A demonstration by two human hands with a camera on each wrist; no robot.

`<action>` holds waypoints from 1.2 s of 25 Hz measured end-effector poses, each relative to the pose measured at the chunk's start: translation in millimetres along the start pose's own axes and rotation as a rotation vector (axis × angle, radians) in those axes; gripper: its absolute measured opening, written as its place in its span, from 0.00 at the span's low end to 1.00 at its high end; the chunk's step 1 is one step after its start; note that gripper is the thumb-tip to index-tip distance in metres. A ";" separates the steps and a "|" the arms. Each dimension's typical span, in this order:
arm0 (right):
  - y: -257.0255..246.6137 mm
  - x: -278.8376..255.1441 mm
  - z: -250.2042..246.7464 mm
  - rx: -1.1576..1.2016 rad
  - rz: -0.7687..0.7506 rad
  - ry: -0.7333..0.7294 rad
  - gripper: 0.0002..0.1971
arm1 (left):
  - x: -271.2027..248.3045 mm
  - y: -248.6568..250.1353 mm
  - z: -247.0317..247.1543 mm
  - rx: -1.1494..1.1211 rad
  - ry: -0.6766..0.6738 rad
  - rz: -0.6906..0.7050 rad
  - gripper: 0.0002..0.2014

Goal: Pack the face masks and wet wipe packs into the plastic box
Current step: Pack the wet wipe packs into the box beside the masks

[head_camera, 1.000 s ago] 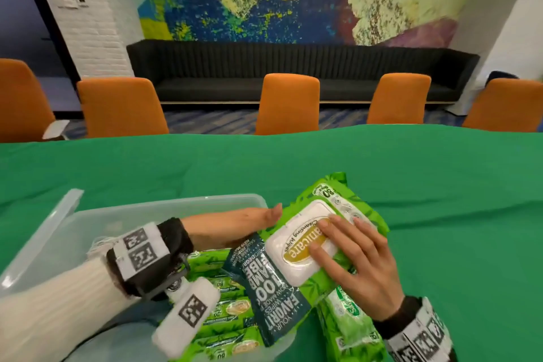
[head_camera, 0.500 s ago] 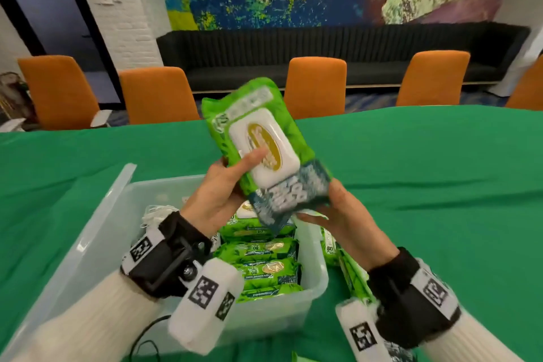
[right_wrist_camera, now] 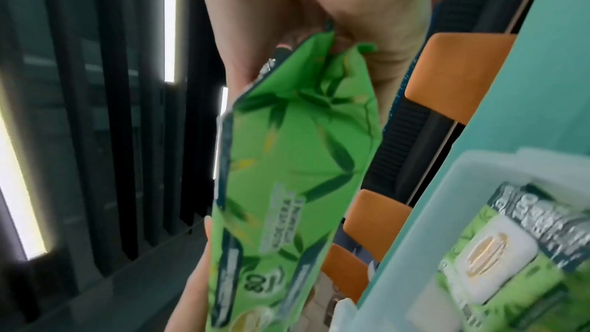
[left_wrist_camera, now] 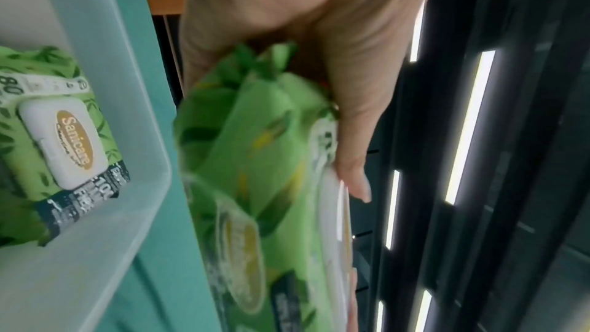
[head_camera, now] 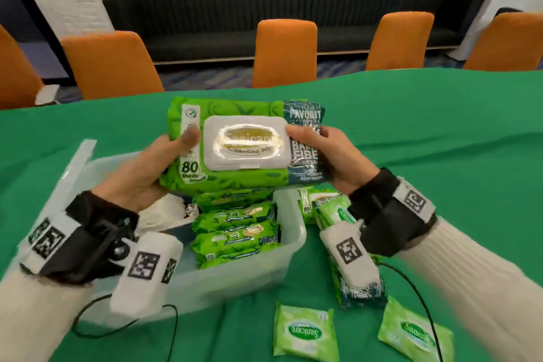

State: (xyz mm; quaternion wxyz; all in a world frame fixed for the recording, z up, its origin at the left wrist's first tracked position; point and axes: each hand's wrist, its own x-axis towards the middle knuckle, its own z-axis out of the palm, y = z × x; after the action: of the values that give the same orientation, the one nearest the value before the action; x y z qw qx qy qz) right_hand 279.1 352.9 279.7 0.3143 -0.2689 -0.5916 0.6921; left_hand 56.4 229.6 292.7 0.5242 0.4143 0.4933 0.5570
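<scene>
A large green wet wipe pack [head_camera: 235, 150] with a white flip lid is held level above the clear plastic box [head_camera: 289, 247]. My left hand [head_camera: 152, 167] grips its left end, thumb on top; my right hand [head_camera: 326, 156] grips its dark right end. The same pack [left_wrist_camera: 255, 186] fills the left wrist view, and the pack [right_wrist_camera: 293, 173] shows edge-on in the right wrist view. Several green packs [head_camera: 235, 232] stand on edge inside the box, with white face masks [head_camera: 164, 214] to their left.
More wipe packs [head_camera: 326, 209] lie right of the box, partly hidden by my right wrist. Two small flat wipe packs [head_camera: 305, 332] [head_camera: 414, 332] lie near the front edge. The box lid [head_camera: 73, 173] leans at the left. Orange chairs [head_camera: 285, 53] line the far side of the green table.
The pack, lifted off the table a second ago and then held tilted upright, has been turned level, lid facing up, with each hand now on one end.
</scene>
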 end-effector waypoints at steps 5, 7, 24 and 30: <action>-1.2 1.0 -18.6 -0.180 0.085 -0.100 0.20 | 14.2 -12.7 -9.1 0.069 0.120 -0.111 0.40; 5.7 5.3 -55.4 -0.249 0.073 0.001 0.22 | 11.2 -23.6 -24.4 -0.006 0.156 -0.180 0.44; 273.8 -97.8 -210.2 -0.795 0.919 0.569 0.10 | 44.9 -138.1 -71.1 -0.063 0.361 -0.749 0.10; 287.5 -105.3 -177.9 -0.701 1.015 0.438 0.36 | 58.7 -142.9 -64.9 -0.060 0.377 -0.778 0.17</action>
State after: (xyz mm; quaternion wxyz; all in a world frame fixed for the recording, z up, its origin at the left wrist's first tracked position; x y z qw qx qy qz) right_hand 447.2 359.6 -31.9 -0.0445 -0.7361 -0.5038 0.4499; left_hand 11.6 275.2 137.8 0.6077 0.0728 0.6834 0.3980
